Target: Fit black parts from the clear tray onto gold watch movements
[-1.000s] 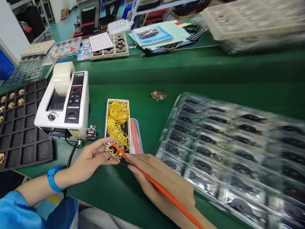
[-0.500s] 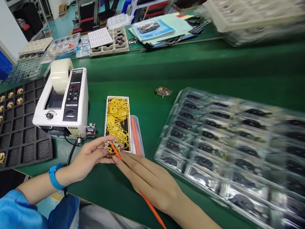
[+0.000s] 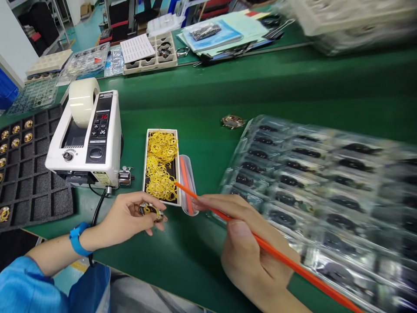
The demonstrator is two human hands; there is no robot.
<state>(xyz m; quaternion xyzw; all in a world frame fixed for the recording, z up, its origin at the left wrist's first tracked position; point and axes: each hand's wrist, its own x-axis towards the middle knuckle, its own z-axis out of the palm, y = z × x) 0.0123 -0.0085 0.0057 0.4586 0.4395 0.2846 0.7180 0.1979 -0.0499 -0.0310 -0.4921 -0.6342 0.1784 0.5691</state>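
Note:
Pinched in my left hand (image 3: 130,219) is a round watch movement (image 3: 150,211) with gold-coloured metal and a yellow piece on it. My right hand (image 3: 254,243) grips a long, thin orange stick (image 3: 273,250) like a pen, its tip at the box's right edge. The white-rimmed box (image 3: 178,174) holds many thin yellow rings (image 3: 160,165) and stands just beyond my left hand. Beside the box lies a clear plastic case (image 3: 193,191) with an orange strip inside. A second round movement (image 3: 232,121) rests on the green table, out of reach of both hands.
A white tape dispenser (image 3: 107,130) stands on the left, beside a black foam tray (image 3: 35,187) holding several gold movements. Clear trays of dark parts (image 3: 293,178) cover the right side. Papers (image 3: 228,34) and pale trays (image 3: 153,63) line the back ledge.
My right hand has drawn away from the movement to the right, carrying the orange stick, whose tip has left the movement for the box edge. My left hand still holds the movement, now tilted.

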